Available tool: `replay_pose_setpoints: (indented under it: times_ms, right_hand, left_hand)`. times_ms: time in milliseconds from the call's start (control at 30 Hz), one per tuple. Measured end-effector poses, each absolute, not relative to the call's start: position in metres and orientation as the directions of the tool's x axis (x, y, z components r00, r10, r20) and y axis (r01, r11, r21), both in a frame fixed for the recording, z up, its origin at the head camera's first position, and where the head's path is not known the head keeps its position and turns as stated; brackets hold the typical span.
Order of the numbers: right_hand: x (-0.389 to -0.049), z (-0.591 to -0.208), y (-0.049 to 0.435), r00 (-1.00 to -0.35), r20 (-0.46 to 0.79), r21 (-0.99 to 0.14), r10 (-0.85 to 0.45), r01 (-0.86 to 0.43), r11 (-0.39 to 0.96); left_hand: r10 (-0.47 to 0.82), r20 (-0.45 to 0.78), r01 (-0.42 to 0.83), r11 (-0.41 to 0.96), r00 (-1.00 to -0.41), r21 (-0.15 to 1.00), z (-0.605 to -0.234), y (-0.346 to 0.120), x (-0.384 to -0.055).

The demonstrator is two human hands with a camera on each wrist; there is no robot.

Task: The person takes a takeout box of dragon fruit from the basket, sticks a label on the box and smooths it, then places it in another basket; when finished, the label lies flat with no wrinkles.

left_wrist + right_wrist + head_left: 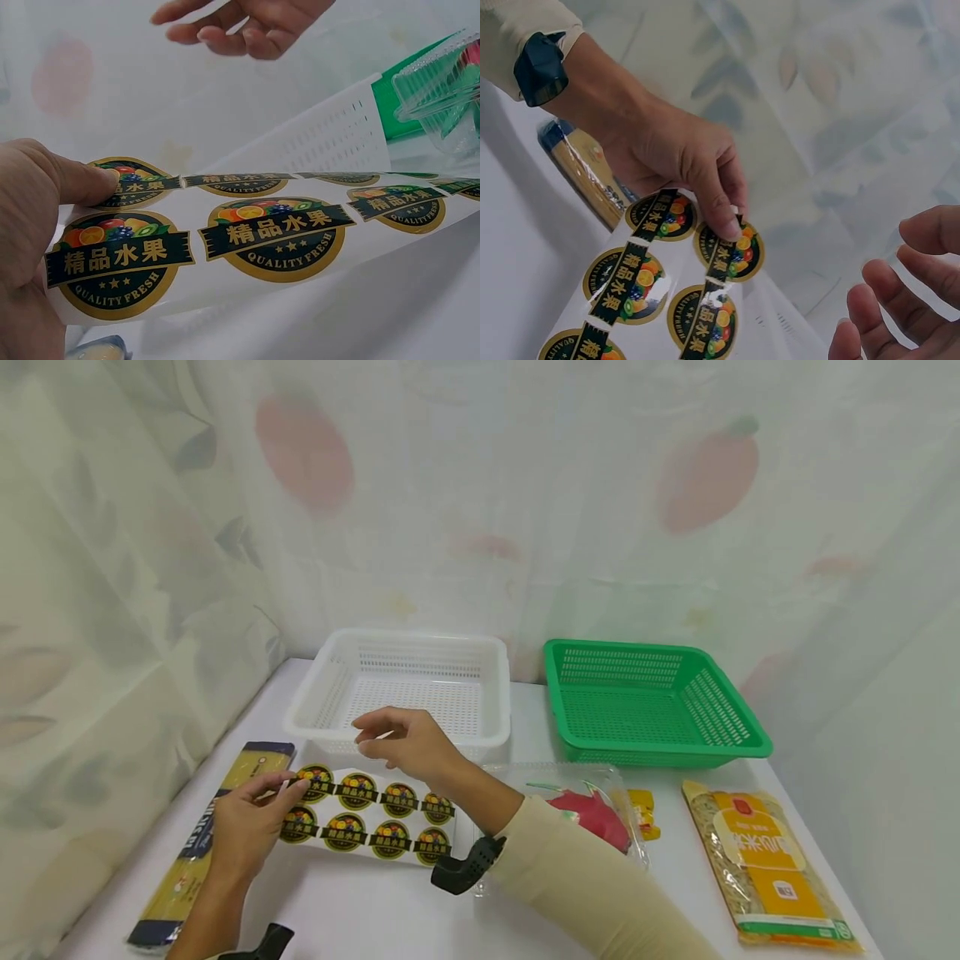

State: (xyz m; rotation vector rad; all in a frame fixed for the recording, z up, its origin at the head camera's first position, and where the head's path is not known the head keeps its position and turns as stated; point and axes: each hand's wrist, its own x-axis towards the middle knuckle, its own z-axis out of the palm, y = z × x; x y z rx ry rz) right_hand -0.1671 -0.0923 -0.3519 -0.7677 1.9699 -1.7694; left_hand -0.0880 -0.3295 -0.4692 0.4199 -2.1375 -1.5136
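My left hand [253, 818] pinches the left end of a sticker sheet [373, 817] between thumb and fingers. Two rows of round black-and-gold labels with fruit pictures cover the sheet, and it is raised off the table in the left wrist view [277, 240]. Above the sheet, in front of the white basket, hangs my right hand [408, 743] with loosely bent fingers and nothing between them. Beneath the right forearm lies a clear plastic box [555, 774] with a pink-red dragon fruit [596, 818] in it; the forearm hides part of the box.
A white basket [495, 693] and a green basket [738, 750] stand along the back. Packed noodles in a long yellow-and-blue bag [191, 843] lie at the left. An orange-labelled food bag [772, 860] lies at the right, and a small yellow packet [643, 814] beside the box.
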Motion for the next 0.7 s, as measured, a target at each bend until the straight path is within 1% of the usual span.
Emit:
replay_pose_setpoints:
  times_ms: [67, 133, 267, 300, 367, 400, 433, 467, 500, 567, 600, 700]
  right_hand:
    - [-0.168, -0.355, -0.096, -0.78, 0.062, -0.989, -0.623, -0.131, 0.065]
    - [-0.169, -0.358, -0.099, -0.779, 0.054, -0.99, -0.624, -0.122, 0.066]
    - [-0.17, -0.364, -0.105, -0.772, 0.044, -0.993, -0.634, -0.105, 0.058]
    - [-0.17, -0.366, -0.107, -0.77, 0.043, -0.993, -0.636, -0.102, 0.057]
    - [-0.171, -0.368, -0.11, -0.769, 0.042, -0.992, -0.638, -0.107, 0.063]
    - [-0.171, -0.369, -0.112, -0.768, 0.044, -0.991, -0.638, -0.114, 0.068]
    - [-0.171, -0.37, -0.113, -0.769, 0.045, -0.99, -0.638, -0.12, 0.074]
    - [-0.171, -0.372, -0.115, -0.769, 0.046, -0.989, -0.638, -0.125, 0.079]
    - [-0.171, -0.373, -0.116, -0.769, 0.048, -0.988, -0.637, -0.129, 0.082]
    - [-0.171, -0.375, -0.118, -0.769, 0.049, -0.987, -0.637, -0.133, 0.086]
    - [-0.171, -0.376, -0.119, -0.77, 0.047, -0.987, -0.636, -0.133, 0.087]
    - [-0.172, -0.378, -0.122, -0.772, 0.045, -0.986, -0.634, -0.135, 0.094]
  left_hand:
    - [-0.496, 0.204, 0.032, 0.334, -0.844, 0.942, -0.486, -0.341, -0.095]
    - [-0.483, 0.236, 0.064, 0.346, -0.843, 0.936, -0.511, -0.356, -0.103]
    - [-0.517, 0.215, 0.015, 0.363, -0.829, 0.932, -0.509, -0.354, -0.102]
    - [-0.519, 0.234, 0.025, 0.377, -0.822, 0.926, -0.514, -0.356, -0.103]
    - [-0.516, 0.226, 0.03, 0.36, -0.826, 0.933, -0.509, -0.354, -0.101]
    - [-0.508, 0.248, 0.05, 0.372, -0.825, 0.927, -0.524, -0.363, -0.105]
    - [-0.504, 0.25, 0.055, 0.37, -0.827, 0.927, -0.524, -0.363, -0.105]
    - [-0.497, 0.269, 0.073, 0.378, -0.825, 0.923, -0.532, -0.368, -0.107]
    - [-0.497, 0.27, 0.076, 0.376, -0.825, 0.923, -0.532, -0.367, -0.107]
    - [-0.496, 0.257, 0.083, 0.347, -0.829, 0.934, -0.521, -0.361, -0.103]
    - [-0.509, 0.256, 0.065, 0.363, -0.822, 0.93, -0.518, -0.359, -0.102]
    - [-0.511, 0.24, 0.083, 0.312, -0.825, 0.947, -0.485, -0.34, -0.09]
